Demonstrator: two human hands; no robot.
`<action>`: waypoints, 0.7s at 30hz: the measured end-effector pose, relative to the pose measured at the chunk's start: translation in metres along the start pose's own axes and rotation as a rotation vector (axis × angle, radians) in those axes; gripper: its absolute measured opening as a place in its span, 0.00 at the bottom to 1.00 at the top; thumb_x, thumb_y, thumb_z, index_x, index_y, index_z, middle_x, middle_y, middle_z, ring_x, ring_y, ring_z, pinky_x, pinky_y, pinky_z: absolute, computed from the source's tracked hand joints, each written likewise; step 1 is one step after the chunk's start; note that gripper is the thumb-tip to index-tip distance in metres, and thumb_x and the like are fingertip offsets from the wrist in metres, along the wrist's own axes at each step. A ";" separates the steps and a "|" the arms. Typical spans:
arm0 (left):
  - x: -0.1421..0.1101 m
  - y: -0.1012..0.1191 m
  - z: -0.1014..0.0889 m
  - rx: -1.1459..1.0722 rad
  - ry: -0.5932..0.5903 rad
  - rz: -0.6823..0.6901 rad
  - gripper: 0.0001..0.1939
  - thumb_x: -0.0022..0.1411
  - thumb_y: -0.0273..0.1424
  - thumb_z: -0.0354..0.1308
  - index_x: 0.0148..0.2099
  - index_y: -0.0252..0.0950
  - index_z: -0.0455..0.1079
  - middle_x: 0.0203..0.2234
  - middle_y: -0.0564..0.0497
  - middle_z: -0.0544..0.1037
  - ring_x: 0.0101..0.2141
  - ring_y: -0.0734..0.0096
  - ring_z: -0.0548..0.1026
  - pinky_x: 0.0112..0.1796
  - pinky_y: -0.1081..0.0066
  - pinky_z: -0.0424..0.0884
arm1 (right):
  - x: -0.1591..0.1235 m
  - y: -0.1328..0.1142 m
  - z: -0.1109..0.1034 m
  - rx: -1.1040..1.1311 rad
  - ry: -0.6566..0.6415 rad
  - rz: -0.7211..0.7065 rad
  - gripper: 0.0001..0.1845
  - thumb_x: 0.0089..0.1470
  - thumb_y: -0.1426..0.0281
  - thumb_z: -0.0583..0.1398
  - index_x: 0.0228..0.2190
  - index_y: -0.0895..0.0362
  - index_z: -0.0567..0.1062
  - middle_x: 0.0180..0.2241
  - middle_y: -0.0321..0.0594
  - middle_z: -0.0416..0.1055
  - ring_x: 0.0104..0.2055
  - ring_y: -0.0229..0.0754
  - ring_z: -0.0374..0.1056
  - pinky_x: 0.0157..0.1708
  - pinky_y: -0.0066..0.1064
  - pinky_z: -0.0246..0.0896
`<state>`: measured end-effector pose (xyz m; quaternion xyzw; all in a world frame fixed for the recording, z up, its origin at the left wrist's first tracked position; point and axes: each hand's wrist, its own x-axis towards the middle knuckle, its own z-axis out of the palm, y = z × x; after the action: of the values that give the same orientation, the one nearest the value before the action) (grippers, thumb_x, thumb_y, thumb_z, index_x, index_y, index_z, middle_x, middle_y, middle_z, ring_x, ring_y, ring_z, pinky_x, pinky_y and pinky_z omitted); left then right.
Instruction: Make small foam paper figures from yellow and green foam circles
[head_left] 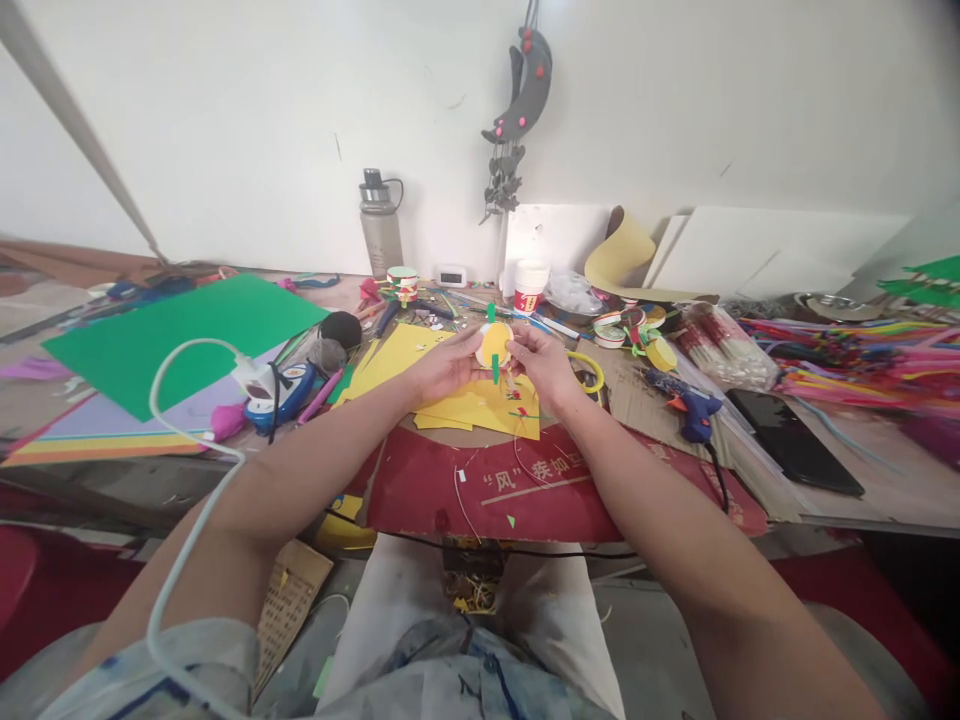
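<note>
Between my two hands is a small round paper craft piece, white at the rim with a yellow disc on its face. Green strips stick out at its top and lie over its lower edge. My left hand grips its left side, with the fingers partly behind it. On the right edge, my right hand pinches it between thumb and fingers. Below lie yellow paper sheets with small scraps on them. A yellow tape ring is just right of my right hand.
A red cardboard sheet covers the table's front edge. At right are a blue glue gun and a black phone. A green sheet and a white-corded blue device lie left. A bottle and paper cup stand behind.
</note>
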<state>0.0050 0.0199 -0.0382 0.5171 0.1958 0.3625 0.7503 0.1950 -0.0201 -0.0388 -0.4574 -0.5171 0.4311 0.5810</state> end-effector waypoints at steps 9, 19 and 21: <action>-0.002 0.004 0.002 0.020 -0.035 0.040 0.26 0.57 0.49 0.77 0.52 0.40 0.83 0.45 0.44 0.86 0.39 0.65 0.81 0.38 0.69 0.77 | -0.003 0.003 0.000 -0.069 0.017 -0.033 0.21 0.50 0.55 0.71 0.41 0.53 0.77 0.28 0.30 0.73 0.26 0.36 0.68 0.27 0.30 0.66; 0.003 0.018 -0.007 -0.039 0.166 -0.033 0.29 0.71 0.55 0.53 0.47 0.35 0.79 0.33 0.40 0.86 0.22 0.68 0.72 0.25 0.69 0.69 | -0.009 -0.002 -0.001 -0.191 -0.051 -0.093 0.20 0.57 0.51 0.70 0.41 0.52 0.76 0.26 0.29 0.69 0.25 0.36 0.62 0.27 0.31 0.60; 0.003 0.018 -0.006 -0.055 0.168 -0.044 0.28 0.73 0.53 0.51 0.48 0.34 0.79 0.30 0.41 0.85 0.22 0.68 0.72 0.24 0.70 0.69 | -0.009 0.000 -0.001 -0.204 -0.050 -0.101 0.21 0.57 0.50 0.70 0.42 0.52 0.77 0.25 0.29 0.68 0.25 0.36 0.62 0.27 0.32 0.60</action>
<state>-0.0034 0.0296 -0.0237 0.4596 0.2594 0.3932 0.7529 0.1949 -0.0288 -0.0412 -0.4767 -0.5948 0.3579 0.5393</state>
